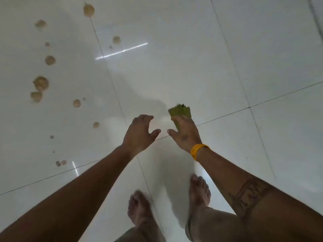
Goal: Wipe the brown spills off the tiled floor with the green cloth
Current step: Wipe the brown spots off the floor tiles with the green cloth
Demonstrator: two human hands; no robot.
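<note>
The green cloth (179, 111) is folded small and sticks out past the fingers of my right hand (185, 133), which holds it from above with the thumb spread to the left. Just left of it, my left hand (139, 131) hovers with loosely curled fingers and holds nothing. Both arms reach forward over the white tiled floor (192, 58). Several brown spills lie to the left of the hands, among them a large one (41, 82), one at the far top (89, 10) and a small one (96, 125) nearest my left hand.
My two bare feet (139, 205) (199, 191) stand on the tiles below the hands. Dark grout lines cross the floor under the hands. A yellow band (197, 151) circles my right wrist. The tiles to the right show no spills.
</note>
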